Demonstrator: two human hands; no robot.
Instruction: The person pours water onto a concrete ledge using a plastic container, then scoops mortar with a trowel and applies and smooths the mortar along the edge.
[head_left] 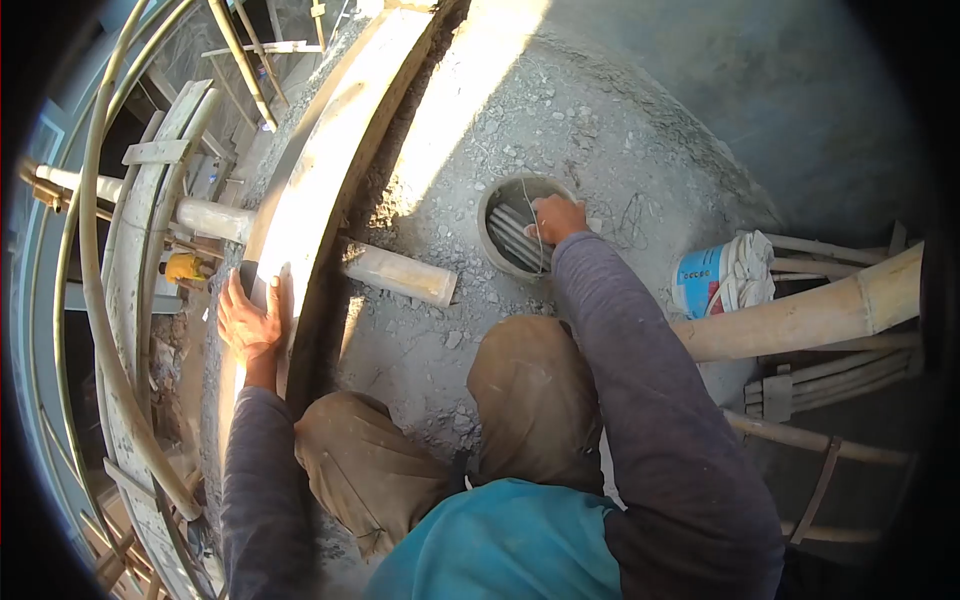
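Observation:
My left hand (pixel 250 322) lies with fingers spread on the sunlit top of a low concrete wall (pixel 335 140). A small dark flat piece, its kind unclear, shows beside its fingertips. My right hand (pixel 558 217) is at the right rim of a round grey bucket (pixel 486 232), its fingers curled around the thin wire handle where it crosses the opening. Pale ridged strips show inside the bucket; I cannot tell what they are. The bucket stands on the rough grey floor in front of my knees.
A pale round pole (pixel 400 273) juts through the wall toward the bucket. Rubble covers the floor (pixel 560 110). At the right are a white-and-blue pail (pixel 722 275) and thick bamboo (pixel 800 312). Bamboo scaffolding (pixel 100 250) and a person in yellow (pixel 185 268) are below, left.

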